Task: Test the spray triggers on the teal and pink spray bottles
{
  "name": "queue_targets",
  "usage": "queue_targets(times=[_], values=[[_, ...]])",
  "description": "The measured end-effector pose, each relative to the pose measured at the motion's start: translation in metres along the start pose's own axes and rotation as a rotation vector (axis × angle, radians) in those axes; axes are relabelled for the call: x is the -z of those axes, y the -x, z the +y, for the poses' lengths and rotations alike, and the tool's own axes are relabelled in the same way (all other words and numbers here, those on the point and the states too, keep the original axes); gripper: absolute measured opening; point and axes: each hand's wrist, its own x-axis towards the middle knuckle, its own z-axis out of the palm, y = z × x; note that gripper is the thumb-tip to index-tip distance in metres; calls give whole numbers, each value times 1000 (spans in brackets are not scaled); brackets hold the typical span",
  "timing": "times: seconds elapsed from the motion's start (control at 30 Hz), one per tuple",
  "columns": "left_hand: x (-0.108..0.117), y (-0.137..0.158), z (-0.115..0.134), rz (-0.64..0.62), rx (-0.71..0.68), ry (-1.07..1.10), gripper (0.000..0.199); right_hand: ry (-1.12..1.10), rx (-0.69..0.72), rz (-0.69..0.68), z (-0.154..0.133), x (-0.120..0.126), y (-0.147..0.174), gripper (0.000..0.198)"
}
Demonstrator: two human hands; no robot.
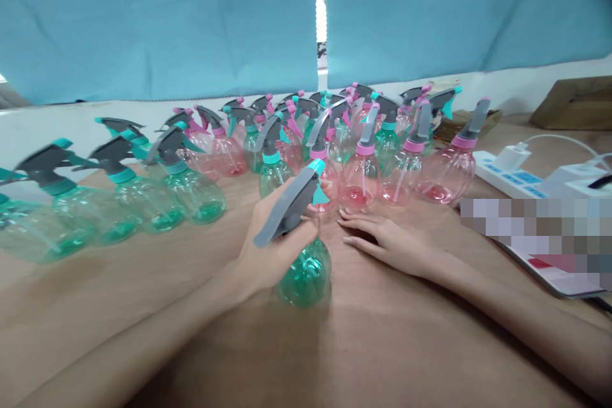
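My left hand [275,242] is wrapped round the neck of a green spray bottle [306,274] with a grey and turquoise trigger head [289,204]. That bottle is in the middle of the table, closest to me, and my fingers hide its collar. To its right my right hand [387,239] lies low over the table, fingers stretched out and slightly apart, holding nothing. Its fingertips are near the base of a pink spray bottle [358,182]. Another green spray bottle [273,172] stands just behind my left hand.
Several green spray bottles [198,197] stand at the left, with more pink and green ones across the back. At the right are a white power strip [507,175] with plugs, a blurred-out flat device [549,242] and a cardboard box [574,105]. A blue curtain [157,25] hangs behind.
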Motion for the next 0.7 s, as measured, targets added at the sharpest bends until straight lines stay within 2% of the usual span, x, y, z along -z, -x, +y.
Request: queue_targets(times=[0.7], values=[[0,1,2,-5,55,46,3,7,17,16,-6,3,0,43]])
